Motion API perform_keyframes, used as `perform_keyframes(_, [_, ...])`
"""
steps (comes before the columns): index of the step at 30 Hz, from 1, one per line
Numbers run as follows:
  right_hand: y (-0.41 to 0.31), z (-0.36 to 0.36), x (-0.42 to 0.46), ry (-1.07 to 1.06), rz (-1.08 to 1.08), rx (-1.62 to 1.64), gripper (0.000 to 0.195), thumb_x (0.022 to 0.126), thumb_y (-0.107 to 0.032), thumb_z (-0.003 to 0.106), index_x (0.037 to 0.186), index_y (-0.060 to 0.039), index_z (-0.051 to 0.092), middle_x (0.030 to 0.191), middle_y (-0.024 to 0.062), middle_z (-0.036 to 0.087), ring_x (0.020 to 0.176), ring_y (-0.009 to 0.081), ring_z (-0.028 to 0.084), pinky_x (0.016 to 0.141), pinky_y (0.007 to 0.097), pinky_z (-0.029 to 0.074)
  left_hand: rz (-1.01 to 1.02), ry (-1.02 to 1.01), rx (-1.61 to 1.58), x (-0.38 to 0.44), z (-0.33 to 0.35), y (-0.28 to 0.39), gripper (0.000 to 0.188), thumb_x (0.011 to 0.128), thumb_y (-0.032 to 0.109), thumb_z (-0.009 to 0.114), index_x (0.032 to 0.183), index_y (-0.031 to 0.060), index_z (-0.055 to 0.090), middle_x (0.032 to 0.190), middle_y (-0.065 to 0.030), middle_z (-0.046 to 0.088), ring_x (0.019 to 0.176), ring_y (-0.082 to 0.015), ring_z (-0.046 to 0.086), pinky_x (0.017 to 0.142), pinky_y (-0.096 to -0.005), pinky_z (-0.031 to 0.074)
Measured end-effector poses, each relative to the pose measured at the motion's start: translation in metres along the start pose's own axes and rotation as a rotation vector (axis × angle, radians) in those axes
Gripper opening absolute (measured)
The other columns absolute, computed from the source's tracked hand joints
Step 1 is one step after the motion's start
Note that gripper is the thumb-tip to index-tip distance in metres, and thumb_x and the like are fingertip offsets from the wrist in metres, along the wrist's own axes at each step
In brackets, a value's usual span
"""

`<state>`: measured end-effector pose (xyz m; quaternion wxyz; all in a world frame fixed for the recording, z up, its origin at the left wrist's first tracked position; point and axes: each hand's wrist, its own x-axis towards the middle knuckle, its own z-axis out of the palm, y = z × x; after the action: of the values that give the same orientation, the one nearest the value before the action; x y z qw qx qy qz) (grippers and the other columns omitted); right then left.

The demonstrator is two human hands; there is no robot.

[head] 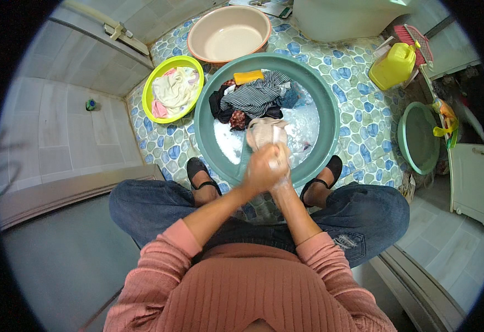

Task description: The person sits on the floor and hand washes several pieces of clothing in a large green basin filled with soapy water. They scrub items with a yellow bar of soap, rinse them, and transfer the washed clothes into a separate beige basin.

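Observation:
Both hands are pressed close together over the near side of a large green plastic basin (329,124). A wet beige cloth (266,130) is bunched in them, with its loose end hanging towards the suds. My left hand (262,166) covers part of my right hand (282,170), and foam clings to the right wrist. Soapy water (304,128) fills the basin's bottom. At its far side lie a striped garment (252,97), dark clothes (219,106) and a reddish patterned cloth (237,120). A yellow-orange bar (248,77), seemingly laundry soap, rests on the pile's far edge.
A lime-green basin (145,101) with pale clothes (175,89) stands left, and a cream basin (229,39) behind. To the right are a yellow jug (393,66), a smaller green basin (418,139) and an open cabinet door (474,182). My shoes (196,168) flank the large basin.

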<state>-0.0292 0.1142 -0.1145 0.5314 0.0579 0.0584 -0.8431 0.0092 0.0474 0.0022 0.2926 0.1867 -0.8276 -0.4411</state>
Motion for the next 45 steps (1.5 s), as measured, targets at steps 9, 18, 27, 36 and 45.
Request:
perform_keyframes(9, [0.000, 0.063, -0.005, 0.297, -0.064, -0.360, 0.040, 0.096, -0.023, 0.054, 0.133, -0.0069, 0.048, 0.119, 0.0066, 0.058, 0.104, 0.0193, 0.060, 0.088, 0.0343, 0.051, -0.059, -0.028, 0.039, 0.011, -0.012, 0.013, 0.025, 0.073, 0.016, 0.074, 0.077, 0.0023, 0.053, 0.080, -0.0162, 0.055, 0.070, -0.0375, 0.057, 0.065, -0.0426, 0.047])
perform_keyframes(18, [-0.004, 0.097, 0.008, 0.451, 0.041, -0.400, 0.032, 0.099, -0.017, 0.048, 0.126, -0.0028, 0.052, 0.110, 0.0088, 0.063, 0.093, 0.0204, 0.064, 0.080, 0.0316, 0.054, -0.457, 0.149, -0.225, 0.024, -0.033, -0.036, 0.019, 0.085, 0.016, 0.072, 0.091, 0.0005, 0.064, 0.086, -0.0081, 0.067, 0.079, -0.0163, 0.063, 0.073, -0.0312, 0.050])
perform_keyframes(27, [-0.002, 0.084, 0.010, 0.525, -0.138, -0.746, 0.042, 0.088, -0.014, 0.064, 0.125, 0.0023, 0.053, 0.110, 0.0119, 0.064, 0.092, 0.0200, 0.064, 0.077, 0.0313, 0.053, -1.068, 0.095, -1.309, 0.009, -0.040, -0.023, 0.071, 0.093, 0.063, 0.047, 0.137, 0.0073, 0.044, 0.127, -0.0095, 0.056, 0.111, -0.0237, 0.059, 0.090, -0.0385, 0.053])
perform_keyframes(36, [-0.006, 0.094, 0.009, 0.252, -0.009, -1.213, 0.050, 0.092, -0.024, 0.062, 0.134, -0.0014, 0.049, 0.113, 0.0085, 0.060, 0.100, 0.0153, 0.056, 0.089, 0.0302, 0.044, -0.970, 0.177, -0.994, 0.021, -0.074, -0.064, 0.049, 0.083, 0.000, 0.066, 0.129, 0.0046, 0.050, 0.109, -0.0107, 0.064, 0.094, -0.0234, 0.066, 0.082, -0.0344, 0.057])
perform_keyframes(45, [-0.022, 0.062, 0.012, 0.718, -0.047, -0.926, 0.038, 0.095, -0.019, 0.060, 0.129, -0.0048, 0.054, 0.110, 0.0042, 0.062, 0.088, 0.0123, 0.059, 0.076, 0.0259, 0.046, -0.665, 0.281, -0.924, 0.233, -0.171, -0.048, 0.034, 0.079, 0.005, 0.072, 0.110, 0.0017, 0.060, 0.100, -0.0070, 0.066, 0.081, -0.0192, 0.067, 0.074, -0.0314, 0.059])
